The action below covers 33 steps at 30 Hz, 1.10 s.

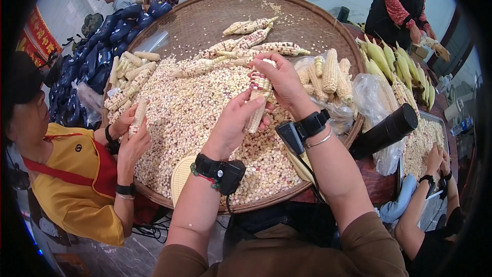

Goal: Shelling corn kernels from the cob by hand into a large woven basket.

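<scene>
Over the heap of loose kernels (174,102), an ear of corn (260,85) is held tilted between my two hands. Its upper part still bears white and dark red kernels, while the lower end is stripped to the pale cob. My left hand (237,119) wraps the lower part, thumb lying along it. From above, my right hand (283,83) grips the top end with thumb and fingers. Both hands are closed on the same ear. Just beyond them, several speckled ears (246,41) rest on the kernels in the wide round woven tray (302,7).
At left, a co-worker in yellow holds a cob (138,115). Bare cobs (134,69) lie at the tray's left. Pale ears (332,72) sit on plastic at right, near a black cylinder (387,129), husked ears (382,59) and another person's hands (438,160) over a kernel-filled metal tray.
</scene>
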Each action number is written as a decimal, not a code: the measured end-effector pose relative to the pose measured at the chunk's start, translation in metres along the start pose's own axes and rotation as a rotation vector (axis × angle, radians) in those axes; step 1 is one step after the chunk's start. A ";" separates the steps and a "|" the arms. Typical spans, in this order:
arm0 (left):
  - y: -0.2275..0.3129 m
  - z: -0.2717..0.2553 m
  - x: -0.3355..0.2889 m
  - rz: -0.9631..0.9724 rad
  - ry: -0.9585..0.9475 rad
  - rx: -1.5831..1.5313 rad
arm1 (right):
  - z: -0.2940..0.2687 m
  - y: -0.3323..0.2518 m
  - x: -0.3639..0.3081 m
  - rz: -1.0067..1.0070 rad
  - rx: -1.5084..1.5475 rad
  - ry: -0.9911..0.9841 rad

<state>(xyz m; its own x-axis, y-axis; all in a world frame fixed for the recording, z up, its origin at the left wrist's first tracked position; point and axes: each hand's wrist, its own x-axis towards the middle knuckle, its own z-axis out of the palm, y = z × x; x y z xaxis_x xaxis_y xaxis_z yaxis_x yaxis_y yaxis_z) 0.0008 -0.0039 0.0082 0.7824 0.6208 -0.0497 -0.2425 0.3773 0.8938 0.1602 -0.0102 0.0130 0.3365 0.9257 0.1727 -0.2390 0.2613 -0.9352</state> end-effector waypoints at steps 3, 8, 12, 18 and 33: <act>0.000 -0.004 0.002 -0.044 0.028 -0.114 | 0.004 -0.001 -0.002 -0.006 -0.046 -0.013; -0.006 -0.013 0.007 -0.098 0.084 -0.095 | 0.004 0.006 0.000 -0.039 -0.062 -0.039; -0.005 -0.014 0.006 -0.059 0.080 -0.038 | 0.003 0.004 0.000 -0.034 -0.080 -0.021; -0.005 -0.012 0.006 -0.041 0.072 -0.063 | 0.003 0.003 0.000 -0.028 -0.012 0.004; -0.010 -0.002 0.005 -0.022 0.231 0.306 | 0.006 0.005 -0.004 0.042 -0.262 -0.020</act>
<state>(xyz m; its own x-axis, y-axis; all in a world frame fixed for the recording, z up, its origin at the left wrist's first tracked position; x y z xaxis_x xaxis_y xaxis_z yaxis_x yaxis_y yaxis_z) 0.0064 -0.0029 -0.0016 0.6269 0.7667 -0.1386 -0.0173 0.1916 0.9813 0.1519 -0.0109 0.0101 0.3125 0.9401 0.1360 -0.0076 0.1457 -0.9893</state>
